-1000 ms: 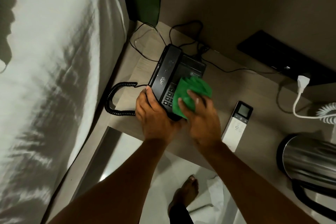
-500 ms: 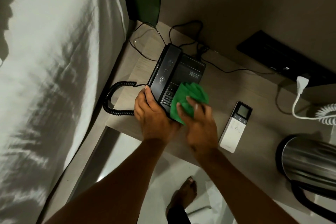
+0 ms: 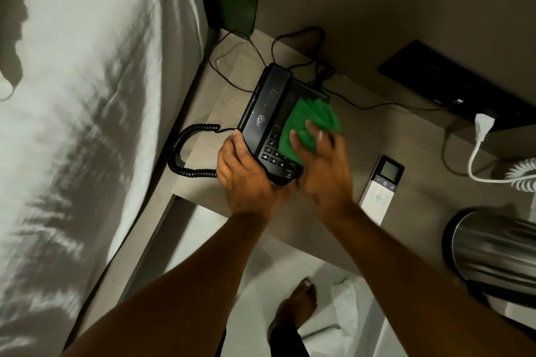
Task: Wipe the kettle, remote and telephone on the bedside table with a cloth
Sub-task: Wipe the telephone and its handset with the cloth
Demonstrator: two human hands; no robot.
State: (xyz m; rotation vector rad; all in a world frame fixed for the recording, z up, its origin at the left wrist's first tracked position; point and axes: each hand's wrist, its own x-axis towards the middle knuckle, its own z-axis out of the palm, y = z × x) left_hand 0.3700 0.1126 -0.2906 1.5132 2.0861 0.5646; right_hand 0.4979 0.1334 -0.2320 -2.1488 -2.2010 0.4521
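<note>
Pale wood bedside table (image 3: 406, 136) beside white-sheeted bed (image 3: 87, 95). Black corded desk telephone (image 3: 269, 122) at table's left end, gripped at near-left corner by left hand (image 3: 246, 177). Right hand (image 3: 322, 171) pressing crumpled green cloth (image 3: 313, 122) flat onto keypad, fingers spread. White slim remote with small screen (image 3: 380, 191) just right. Shiny steel kettle (image 3: 493, 249) at far right edge.
</note>
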